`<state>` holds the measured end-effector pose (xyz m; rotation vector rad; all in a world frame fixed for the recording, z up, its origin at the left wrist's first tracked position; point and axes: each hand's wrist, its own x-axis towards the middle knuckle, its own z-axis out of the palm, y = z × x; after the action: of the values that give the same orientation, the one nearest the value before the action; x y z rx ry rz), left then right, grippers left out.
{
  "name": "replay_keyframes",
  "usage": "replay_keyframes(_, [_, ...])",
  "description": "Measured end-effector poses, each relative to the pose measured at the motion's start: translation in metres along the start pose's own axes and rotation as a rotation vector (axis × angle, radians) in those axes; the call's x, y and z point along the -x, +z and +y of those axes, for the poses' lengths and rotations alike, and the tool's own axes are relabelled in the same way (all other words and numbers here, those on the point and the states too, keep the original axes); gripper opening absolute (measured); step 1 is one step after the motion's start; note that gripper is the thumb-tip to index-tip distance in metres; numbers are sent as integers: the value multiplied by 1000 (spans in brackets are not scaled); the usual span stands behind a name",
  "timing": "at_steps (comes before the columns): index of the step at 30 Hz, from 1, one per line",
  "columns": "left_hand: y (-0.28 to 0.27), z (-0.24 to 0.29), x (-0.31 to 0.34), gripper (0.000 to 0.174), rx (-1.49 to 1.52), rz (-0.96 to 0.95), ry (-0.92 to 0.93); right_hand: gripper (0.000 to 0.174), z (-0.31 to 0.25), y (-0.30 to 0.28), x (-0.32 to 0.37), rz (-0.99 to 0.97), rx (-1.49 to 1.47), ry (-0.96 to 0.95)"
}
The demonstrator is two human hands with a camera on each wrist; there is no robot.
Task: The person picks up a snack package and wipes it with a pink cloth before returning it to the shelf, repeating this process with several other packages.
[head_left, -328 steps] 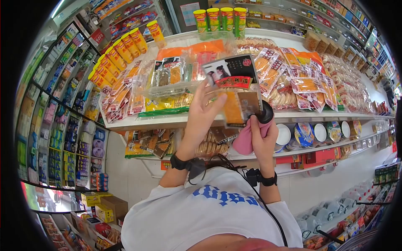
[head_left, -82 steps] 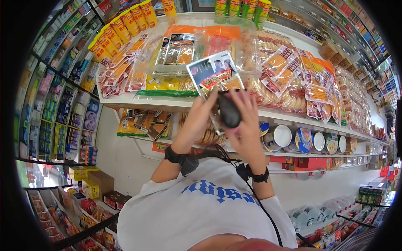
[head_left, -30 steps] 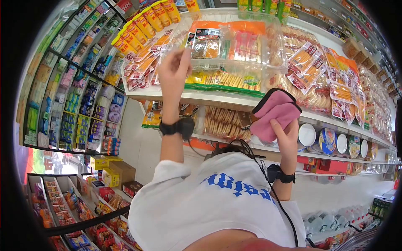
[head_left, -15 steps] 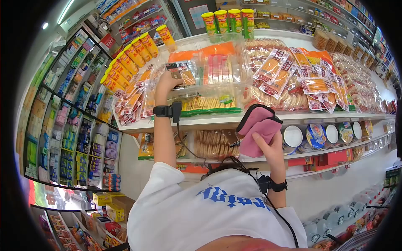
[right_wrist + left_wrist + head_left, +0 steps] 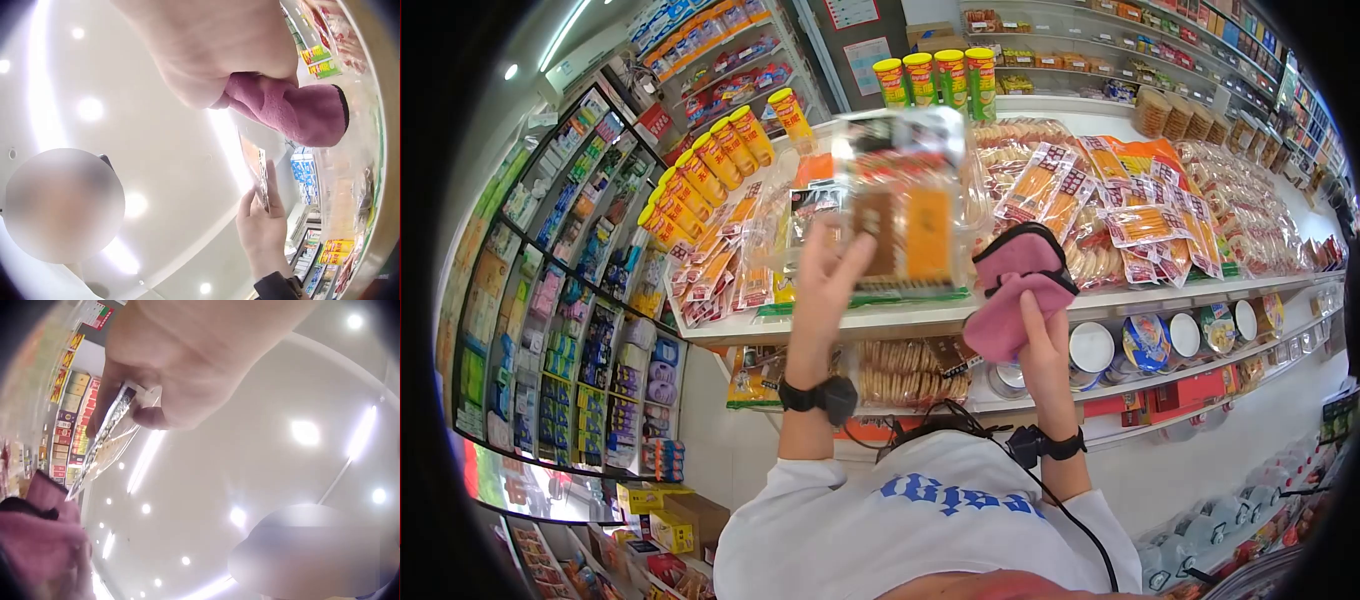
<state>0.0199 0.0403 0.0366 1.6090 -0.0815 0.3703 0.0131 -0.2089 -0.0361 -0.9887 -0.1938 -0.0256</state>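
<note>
My left hand (image 5: 825,285) pinches a flat clear snack packet (image 5: 927,225) by its lower left side, thumb on one face and fingers on the other. The packet, with brown and orange panels, is raised over a clear plastic box (image 5: 972,190) and hides much of it. The left wrist view shows the packet (image 5: 107,440) edge-on between thumb and fingers. On the right, my right hand (image 5: 1048,350) grips a folded pink cloth (image 5: 1020,290) with black edging, thumb on top. In the right wrist view the cloth (image 5: 306,112) hangs out of the fist.
Another dark packet (image 5: 812,205) lies in the box's left part. Yellow canisters (image 5: 700,180) line the counter's left, green ones (image 5: 950,80) its back. Bagged biscuits and orange snack packs (image 5: 1145,205) cover the right. Round tubs (image 5: 1090,347) fill the shelf beneath the white counter edge (image 5: 880,322).
Earlier, both hands held a packet with the cloth at it. A second ago the left hand held no packet; it reached into the box and lifted one out. The right hand keeps the cloth.
</note>
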Motion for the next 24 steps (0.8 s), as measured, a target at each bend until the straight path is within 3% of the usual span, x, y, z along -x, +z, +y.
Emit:
replay_keyframes(5, [37, -11, 27, 40, 229, -230, -142, 36, 14, 15, 0, -141, 254, -37])
replay_keyframes(8, [29, -12, 28, 46, 265, -237, -177, 25, 0, 19, -1, -94, 200, 152])
replay_keyframes(11, [30, -8, 30, 47, 372, -184, -118, 17, 0, 13, -4, -148, 290, 216])
replay_keyframes(15, [31, -9, 40, 40, 379, -61, -355, 15, 16, 16, -1, -259, 320, 61])
replay_keyframes(18, [32, -16, 35, 39, 473, 37, -230, 18, 9, 21, -7, 105, 204, 40])
replay_keyframes(19, [31, -19, 34, 40, 500, 32, -213, 17, 16, 19, -8, 214, 220, -100])
replay_keyframes(22, [44, -21, 34, 40, 538, 7, -211, 21, 23, 21, -1, 21, 364, -102])
replay_keyframes(23, [45, -32, 35, 51, 413, -71, -245, 31, 26, 31, -3, -168, 550, -481])
replay_keyframes(24, [50, -41, 39, 55, 386, -139, -177, 39, 12, 44, 0, -236, 717, -515])
